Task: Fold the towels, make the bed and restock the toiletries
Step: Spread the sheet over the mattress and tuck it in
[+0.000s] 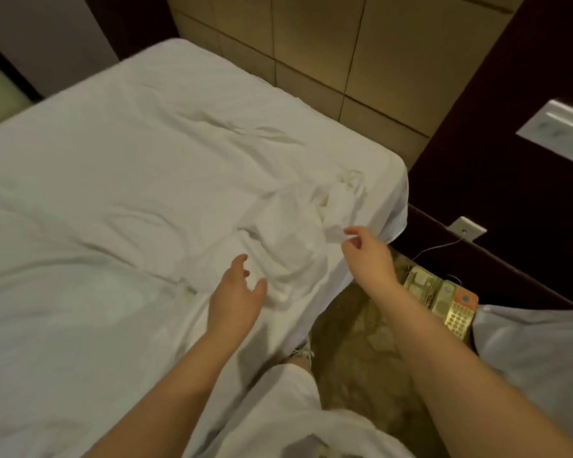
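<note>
A bed with a wrinkled white sheet (119,180) fills the left and middle of the head view. Near its right-hand corner the sheet is bunched into folds (298,226). My right hand (366,247) is at that corner and pinches a small fold of the sheet between thumb and fingers. My left hand (237,292) hovers just above the sheet beside the bunched folds, fingers spread and relaxed, holding nothing. Whether it touches the cloth is unclear.
A tiled beige headboard wall (328,54) runs behind the bed. On the patterned carpet (361,342) to the right lies a telephone (444,299) with a cord to a wall socket (467,228). Another white bedding edge (536,352) shows at the right.
</note>
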`<state>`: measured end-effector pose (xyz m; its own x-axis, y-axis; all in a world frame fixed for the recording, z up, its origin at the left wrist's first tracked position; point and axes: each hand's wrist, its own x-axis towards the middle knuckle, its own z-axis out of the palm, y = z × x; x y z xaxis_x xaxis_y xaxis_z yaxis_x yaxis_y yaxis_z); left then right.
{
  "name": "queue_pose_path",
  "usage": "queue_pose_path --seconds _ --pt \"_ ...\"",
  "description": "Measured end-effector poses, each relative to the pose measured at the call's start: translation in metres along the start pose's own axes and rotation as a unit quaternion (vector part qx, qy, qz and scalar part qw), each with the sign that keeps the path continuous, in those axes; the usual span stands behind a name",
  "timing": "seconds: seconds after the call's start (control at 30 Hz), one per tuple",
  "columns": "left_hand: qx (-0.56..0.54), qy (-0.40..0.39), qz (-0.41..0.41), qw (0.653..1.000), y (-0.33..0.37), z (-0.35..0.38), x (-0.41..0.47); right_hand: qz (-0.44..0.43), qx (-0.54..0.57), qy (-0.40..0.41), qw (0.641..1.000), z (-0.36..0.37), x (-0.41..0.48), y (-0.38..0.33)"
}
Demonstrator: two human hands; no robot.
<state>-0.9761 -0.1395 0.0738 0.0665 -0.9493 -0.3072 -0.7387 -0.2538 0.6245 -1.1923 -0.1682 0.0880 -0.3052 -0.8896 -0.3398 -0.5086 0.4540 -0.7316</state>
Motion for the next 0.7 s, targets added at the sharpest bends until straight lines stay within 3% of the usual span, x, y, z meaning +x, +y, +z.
queue_pose_path --seconds 0.2,0.3,0.47,0.57,0.7 --pt "0.139 -0.035 0.078 0.987 0.078 0.076 0.157 0.164 0.042 -0.040 0.985 0.004 0.151 0.042" --pt "0.181 -0.056 0.041 0.981 0.091 0.114 0.213 0.198 0.095 -0.065 0.973 0.024 0.210 0.050" --pt "0.127 -0.116 -0.067 0.983 0.085 0.142 0.258 0.225 0.121 -0.075 0.964 0.058 0.278 0.059" --pt "0.126 -0.107 -0.086 0.982 0.086 0.131 0.265 0.183 0.114 -0.060 0.975 0.035 0.303 0.056" --pt "0.060 -0.059 -0.065 0.994 0.118 0.110 0.277 0.069 0.199 -0.020 0.977 -0.015 0.338 0.020"
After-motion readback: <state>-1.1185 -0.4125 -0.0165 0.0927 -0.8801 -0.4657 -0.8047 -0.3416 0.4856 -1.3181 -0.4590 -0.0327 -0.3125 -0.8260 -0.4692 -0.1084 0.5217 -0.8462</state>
